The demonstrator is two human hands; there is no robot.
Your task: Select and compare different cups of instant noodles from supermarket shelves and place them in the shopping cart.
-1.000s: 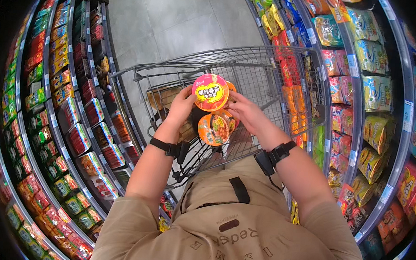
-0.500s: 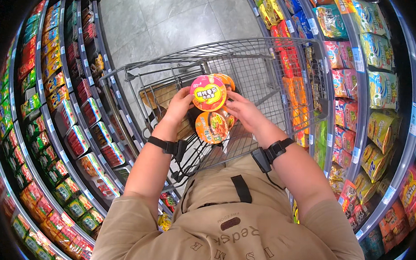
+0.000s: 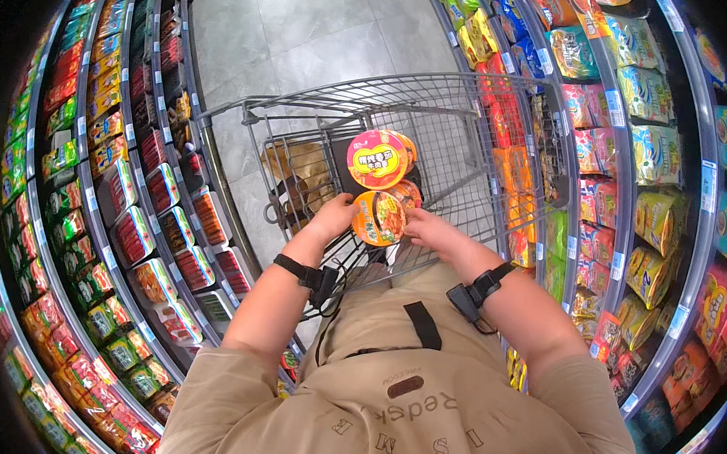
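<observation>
Because the round orange tub (image 3: 379, 218) seems to need support from both sides, your left hand (image 3: 331, 218) and right hand (image 3: 434, 234) grasp its edges in the cart's (image 3: 443, 149) near part, with the pink tub (image 3: 376, 161) farther inside.

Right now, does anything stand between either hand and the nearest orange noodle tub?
Nothing visible: the left hand and right hand are at opposite edges of the orange noodle tub. The pink noodle tub sits just beyond it, not between.

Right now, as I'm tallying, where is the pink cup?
In the head view, the pink cup is upper middle, just above the orange cup flanked by the left hand and right hand.
</observation>
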